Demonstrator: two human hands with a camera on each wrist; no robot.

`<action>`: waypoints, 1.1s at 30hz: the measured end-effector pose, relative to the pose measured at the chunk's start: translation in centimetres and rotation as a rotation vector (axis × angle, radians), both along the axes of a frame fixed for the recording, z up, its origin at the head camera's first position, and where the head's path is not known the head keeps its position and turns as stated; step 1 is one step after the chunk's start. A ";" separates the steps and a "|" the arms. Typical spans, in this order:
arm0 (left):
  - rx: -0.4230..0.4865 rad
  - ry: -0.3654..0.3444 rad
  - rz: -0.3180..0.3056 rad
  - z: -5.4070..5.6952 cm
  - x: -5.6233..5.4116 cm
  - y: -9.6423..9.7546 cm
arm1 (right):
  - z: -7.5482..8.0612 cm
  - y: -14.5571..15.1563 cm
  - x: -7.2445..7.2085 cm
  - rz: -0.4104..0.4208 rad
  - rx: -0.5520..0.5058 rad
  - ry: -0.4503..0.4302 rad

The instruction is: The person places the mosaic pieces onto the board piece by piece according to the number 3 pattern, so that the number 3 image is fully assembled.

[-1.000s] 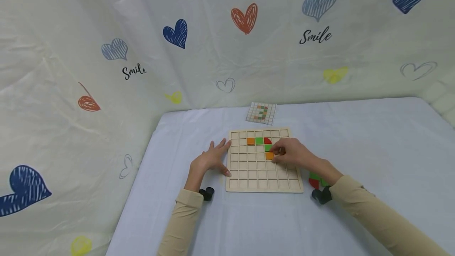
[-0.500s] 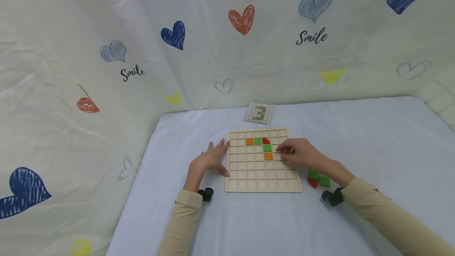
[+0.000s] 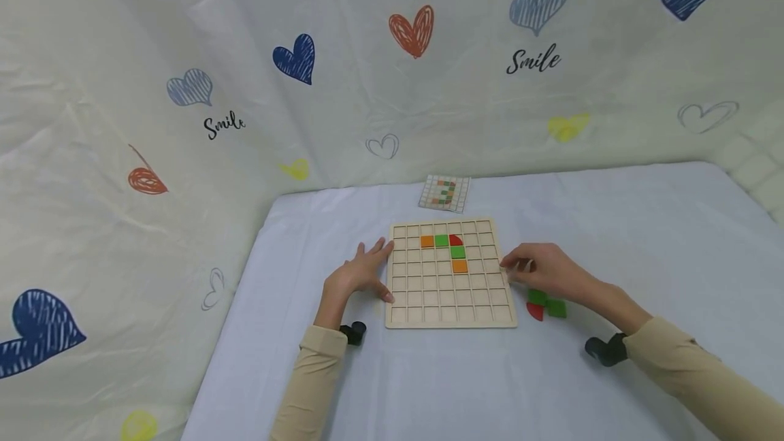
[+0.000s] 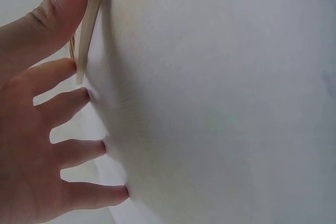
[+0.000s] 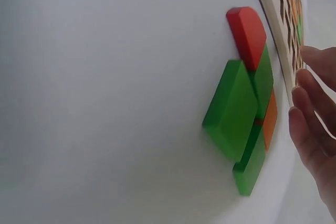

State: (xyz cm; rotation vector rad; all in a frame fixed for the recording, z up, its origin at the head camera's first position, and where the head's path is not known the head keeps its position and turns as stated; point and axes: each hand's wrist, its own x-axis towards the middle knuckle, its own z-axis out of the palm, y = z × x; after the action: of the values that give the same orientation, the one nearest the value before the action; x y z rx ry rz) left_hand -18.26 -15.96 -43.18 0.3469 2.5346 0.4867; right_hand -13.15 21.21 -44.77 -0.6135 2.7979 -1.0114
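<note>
A wooden grid board (image 3: 422,298) lies flat on the table. Set in its upper cells are an orange square tile (image 3: 427,241), a green square tile (image 3: 442,241) and a red quarter-round tile (image 3: 455,240), with a green tile (image 3: 457,252) and an orange tile (image 3: 460,266) running down below. My left hand (image 3: 355,274) has its fingers spread, thumb and index finger against the board's left edge. My right hand (image 3: 542,267) is at the board's right edge, fingers loosely bent around nothing. Close beside it lie loose tiles: green (image 5: 233,108), red (image 5: 248,35) and orange (image 5: 270,119).
Behind the board lies a printed pattern card (image 3: 444,194) with a coloured figure on a grid. White cloth (image 3: 459,386) covers the table. A fabric backdrop with printed hearts (image 3: 412,31) stands at the back and left.
My right hand has drawn back from the orange tile in the grid to the board's right edge, uncovering the loose tiles. The left hand stays at the board's left edge.
</note>
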 end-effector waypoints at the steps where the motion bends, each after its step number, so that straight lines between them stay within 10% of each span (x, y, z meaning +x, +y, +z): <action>1: 0.000 0.000 0.000 0.0 0.0 0.0 | -0.1 0.2 0.1 -0.002 0.008 0.004; 33: 0.006 0.002 -0.008 -0.1 0.0 -0.1 | 0.1 4.2 2.3 0.222 0.106 -0.001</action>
State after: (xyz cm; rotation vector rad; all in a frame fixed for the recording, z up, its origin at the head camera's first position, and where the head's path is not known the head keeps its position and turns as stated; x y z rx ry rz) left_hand -18.27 -16.02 -43.24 0.3596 2.5331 0.4908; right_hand -10.82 25.40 -44.64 -0.8845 2.6848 -0.8146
